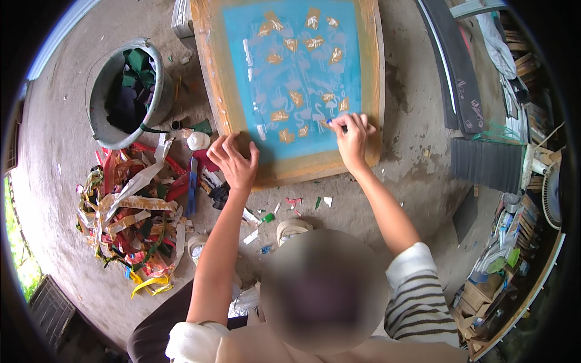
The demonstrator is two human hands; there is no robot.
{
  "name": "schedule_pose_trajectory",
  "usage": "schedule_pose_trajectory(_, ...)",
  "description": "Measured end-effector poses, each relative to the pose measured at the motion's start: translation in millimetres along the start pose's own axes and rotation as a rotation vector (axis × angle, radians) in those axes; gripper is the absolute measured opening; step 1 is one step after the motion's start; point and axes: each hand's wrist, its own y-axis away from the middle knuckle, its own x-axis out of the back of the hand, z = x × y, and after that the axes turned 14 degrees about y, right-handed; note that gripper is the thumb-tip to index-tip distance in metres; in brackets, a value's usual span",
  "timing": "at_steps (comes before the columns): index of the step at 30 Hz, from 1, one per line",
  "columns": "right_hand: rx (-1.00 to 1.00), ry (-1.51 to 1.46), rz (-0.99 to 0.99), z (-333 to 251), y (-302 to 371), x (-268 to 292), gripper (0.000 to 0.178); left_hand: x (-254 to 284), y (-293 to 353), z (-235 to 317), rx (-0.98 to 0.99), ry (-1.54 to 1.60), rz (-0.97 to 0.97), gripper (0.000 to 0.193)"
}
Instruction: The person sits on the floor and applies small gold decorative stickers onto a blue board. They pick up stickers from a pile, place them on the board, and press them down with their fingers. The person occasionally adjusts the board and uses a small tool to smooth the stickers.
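Note:
In front of me lies a screen-printing frame [379,72] with a tan taped border. Its blue mesh [236,78] carries pale bird shapes and many small tan tape patches [279,116]. My left hand [235,160] rests at the near left corner, fingers spread and bent, tips on the border and the mesh edge. Over the near right part of the mesh, my right hand [354,139] pinches a small pen-like thing [330,121] with a blue end, close to a tape patch. The fingers cover most of it, so its exact kind is hidden.
Left of the frame stands a grey bucket [158,91] of dark green and black scraps. A heap of torn strips [130,212], a white bottle [198,141] and a blue bar [192,187] lie nearer. Dark stacked sheets [487,164] and a fan [552,193] are at right.

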Motion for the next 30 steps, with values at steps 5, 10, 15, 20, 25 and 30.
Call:
schedule_pose_trajectory(5, -0.057, 0.010, 0.077, -7.1, -31.3, -9.3, 0.016, -2.2, -2.2, -1.4, -0.009, 0.048, 0.002, 0.049)
schedule_pose_trajectory(10, -0.011, 0.096, 0.067, 11.9, -18.6, -6.7, 0.012, -2.8, -6.1, -2.6, -0.030, 0.015, 0.009, 0.048)
schedule_pose_trajectory(15, -0.212, 0.005, 0.093, 10.0, 1.5, -14.6, 0.009, -3.8, -2.3, -2.9, -0.015, 0.045, -0.021, 0.050)
schedule_pose_trajectory(20, -0.136, 0.134, 0.104, 13.3, -2.1, -5.6, 0.014, -2.6, -1.4, -2.4, -0.023, 0.034, -0.015, 0.048)
schedule_pose_trajectory(25, -0.204, 0.032, 0.008, 8.6, 22.8, 2.7, 0.013, -1.5, -0.6, -5.9, -0.034, 0.000, -0.010, 0.049)
schedule_pose_trajectory(30, -0.296, -0.061, 0.108, 19.0, -12.0, -4.8, 0.019, -3.5, -3.1, -0.5, -0.013, 0.047, -0.027, 0.048)
